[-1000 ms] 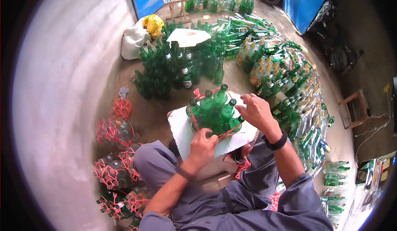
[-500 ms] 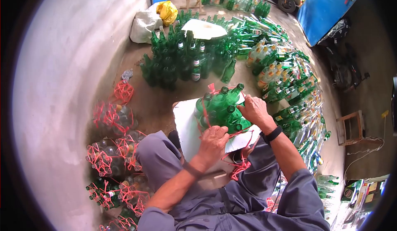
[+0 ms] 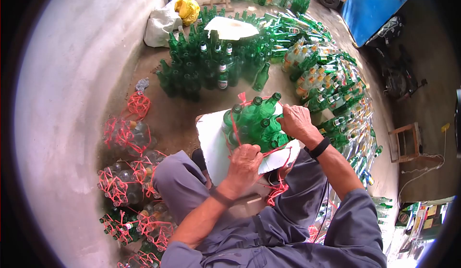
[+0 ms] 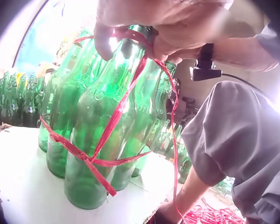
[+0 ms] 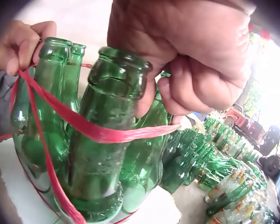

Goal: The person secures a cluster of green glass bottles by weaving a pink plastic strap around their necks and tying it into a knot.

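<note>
Several green glass bottles (image 3: 254,124) stand upright in a tight bundle on a white board (image 3: 210,145) before the person. Red plastic string (image 5: 102,134) runs around their necks, and another loop circles them lower down, knotted on the near bottle (image 4: 91,140). My left hand (image 3: 244,165) pinches the string at the near side, close by a bottle neck. On the right side of the bundle, my right hand (image 3: 298,122) grips the string with curled fingers beside the bottle tops. A loose string tail hangs past the board's near edge.
Bundles of clear bottles tied in red string (image 3: 127,136) line the left wall. Many green bottles (image 3: 189,76) stand behind the board, and a large pile of bottles (image 3: 345,109) spreads at right. A small wooden frame (image 3: 407,142) stands at far right.
The right hand, earlier with fingers loosely extended beside the bottles, has closed on the string at the right of the bundle. The left hand keeps to the near side. The head view has shifted.
</note>
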Demonstrator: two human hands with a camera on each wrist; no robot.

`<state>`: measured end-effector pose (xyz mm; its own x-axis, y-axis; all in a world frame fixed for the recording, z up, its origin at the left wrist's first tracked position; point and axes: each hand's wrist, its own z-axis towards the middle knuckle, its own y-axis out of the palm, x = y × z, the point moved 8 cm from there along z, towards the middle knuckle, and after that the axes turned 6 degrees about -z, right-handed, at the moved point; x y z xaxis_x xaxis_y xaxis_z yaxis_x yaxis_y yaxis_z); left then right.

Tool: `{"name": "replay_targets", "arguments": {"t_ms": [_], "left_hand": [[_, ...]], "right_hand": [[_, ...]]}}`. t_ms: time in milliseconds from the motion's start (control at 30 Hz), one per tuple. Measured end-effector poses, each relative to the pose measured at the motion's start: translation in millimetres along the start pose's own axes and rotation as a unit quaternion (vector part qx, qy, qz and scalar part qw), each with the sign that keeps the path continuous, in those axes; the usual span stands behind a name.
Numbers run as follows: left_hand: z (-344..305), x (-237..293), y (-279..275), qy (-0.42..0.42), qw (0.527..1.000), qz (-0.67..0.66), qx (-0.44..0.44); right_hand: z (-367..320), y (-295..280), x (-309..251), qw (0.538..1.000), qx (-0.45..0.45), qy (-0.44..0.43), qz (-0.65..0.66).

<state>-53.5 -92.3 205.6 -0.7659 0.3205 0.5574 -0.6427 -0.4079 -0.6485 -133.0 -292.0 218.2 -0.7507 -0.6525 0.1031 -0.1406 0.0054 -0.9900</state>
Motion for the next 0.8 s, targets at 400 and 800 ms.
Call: {"name": "replay_targets", "arguments": {"t_ms": [400,800], "left_hand": [[3,3,-6,0.014,1.0,-0.006,0.027],[-1,-1,-1,0.004,1.0,-0.003,0.021]], "right_hand": [[0,0,15,0.999,-0.015,0.022,-0.021],[-22,-50,-47,0.992,0.059,-0.11,-0.01]]}}
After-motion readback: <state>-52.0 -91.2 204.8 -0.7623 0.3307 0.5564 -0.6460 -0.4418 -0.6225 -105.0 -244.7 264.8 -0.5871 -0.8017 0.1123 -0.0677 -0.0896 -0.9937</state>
